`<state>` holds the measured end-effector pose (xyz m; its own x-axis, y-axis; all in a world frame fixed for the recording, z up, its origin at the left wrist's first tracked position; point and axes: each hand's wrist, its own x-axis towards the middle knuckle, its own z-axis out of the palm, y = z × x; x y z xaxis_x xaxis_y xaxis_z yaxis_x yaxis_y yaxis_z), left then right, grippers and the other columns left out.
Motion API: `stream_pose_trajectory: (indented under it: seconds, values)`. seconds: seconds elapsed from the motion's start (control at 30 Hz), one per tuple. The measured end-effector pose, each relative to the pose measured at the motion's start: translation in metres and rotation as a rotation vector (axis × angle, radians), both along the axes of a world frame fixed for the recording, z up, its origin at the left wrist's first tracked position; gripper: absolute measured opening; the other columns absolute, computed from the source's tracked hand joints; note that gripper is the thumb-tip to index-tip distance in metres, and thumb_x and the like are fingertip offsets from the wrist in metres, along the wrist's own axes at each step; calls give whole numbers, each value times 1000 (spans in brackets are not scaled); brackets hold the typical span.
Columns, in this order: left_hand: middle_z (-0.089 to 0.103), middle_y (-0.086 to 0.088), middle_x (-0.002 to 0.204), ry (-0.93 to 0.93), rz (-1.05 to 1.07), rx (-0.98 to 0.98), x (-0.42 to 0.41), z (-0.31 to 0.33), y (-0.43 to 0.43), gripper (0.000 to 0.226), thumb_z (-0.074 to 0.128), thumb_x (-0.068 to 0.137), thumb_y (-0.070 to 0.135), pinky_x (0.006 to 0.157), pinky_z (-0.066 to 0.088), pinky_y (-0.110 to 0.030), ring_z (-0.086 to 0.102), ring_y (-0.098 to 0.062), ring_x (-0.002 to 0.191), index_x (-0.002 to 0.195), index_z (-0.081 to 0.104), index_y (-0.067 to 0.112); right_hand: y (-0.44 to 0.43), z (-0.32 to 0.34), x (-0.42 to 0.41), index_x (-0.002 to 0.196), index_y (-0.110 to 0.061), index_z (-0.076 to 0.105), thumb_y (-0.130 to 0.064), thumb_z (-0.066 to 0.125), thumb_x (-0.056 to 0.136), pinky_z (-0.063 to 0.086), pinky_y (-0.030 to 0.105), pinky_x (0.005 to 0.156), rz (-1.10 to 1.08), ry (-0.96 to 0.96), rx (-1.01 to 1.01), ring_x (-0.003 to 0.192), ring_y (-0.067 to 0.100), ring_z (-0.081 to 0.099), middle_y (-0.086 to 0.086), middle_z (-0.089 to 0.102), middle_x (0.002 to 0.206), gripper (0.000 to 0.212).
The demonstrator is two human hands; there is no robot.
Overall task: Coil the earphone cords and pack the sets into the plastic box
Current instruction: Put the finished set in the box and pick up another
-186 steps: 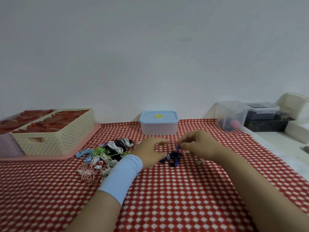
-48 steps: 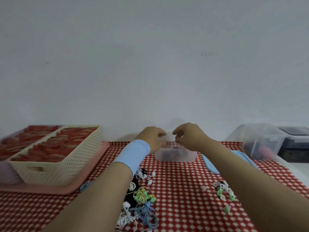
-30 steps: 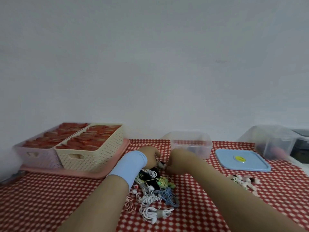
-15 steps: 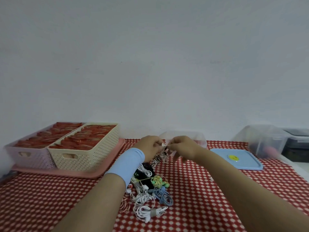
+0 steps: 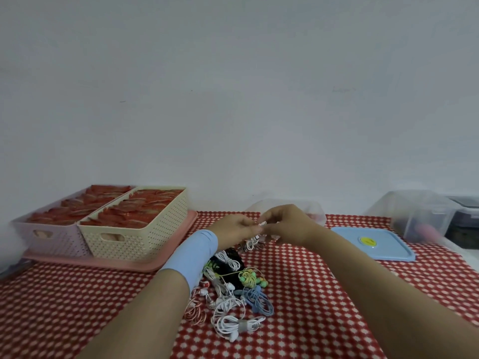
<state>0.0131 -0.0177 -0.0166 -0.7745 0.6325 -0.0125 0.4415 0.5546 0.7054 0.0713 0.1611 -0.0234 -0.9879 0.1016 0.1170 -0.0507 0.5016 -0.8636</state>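
Left of centre on the worktop (image 5: 311, 294), a pink tray (image 5: 103, 263) bearing a cream basket (image 5: 134, 234) and a lilac basket (image 5: 49, 237), both packed with red items. Right of the hands, a blue lid (image 5: 373, 243) lying flat; beyond it a clear tub (image 5: 414, 216), blurred. Near the front, a loose pile of earphones (image 5: 233, 288). Above that pile, left hand (image 5: 234, 228) and right hand (image 5: 287, 224), each grip narrow, pinching a striped earphone set (image 5: 252, 243). Plastic box (image 5: 316, 213) mostly hidden behind the hands; contents impossible to tell.
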Motion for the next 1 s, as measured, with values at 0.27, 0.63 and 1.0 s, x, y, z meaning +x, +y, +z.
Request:
stream_pose_trajectory:
  seconds: [0.27,0.63,1.0]
  values:
    - [66,5,116,37,53,-78,-11,-5,-6,57,84,74,33,92,45,-30,62,-14,105,123,57,23,-4,-10,-4,92,1,72,-4,75,87,60,31,69,-64,80,-123,69,27,71,19,75,85,7]
    - [70,7,91,263,157,-75,-13,2,-9,27,67,87,46,72,42,-30,60,-14,87,98,66,21,-5,1,-2,89,-10,78,-15,74,90,57,28,72,-60,51,-1,72,14,71,8,77,80,6]
    - [56,9,136,263,138,24,4,25,5,40,41,101,17,90,39,-23,54,-12,114,137,48,33,6,11,13,95,-8,76,-15,65,97,59,34,81,-96,34,-239,73,12,69,9,77,86,13]
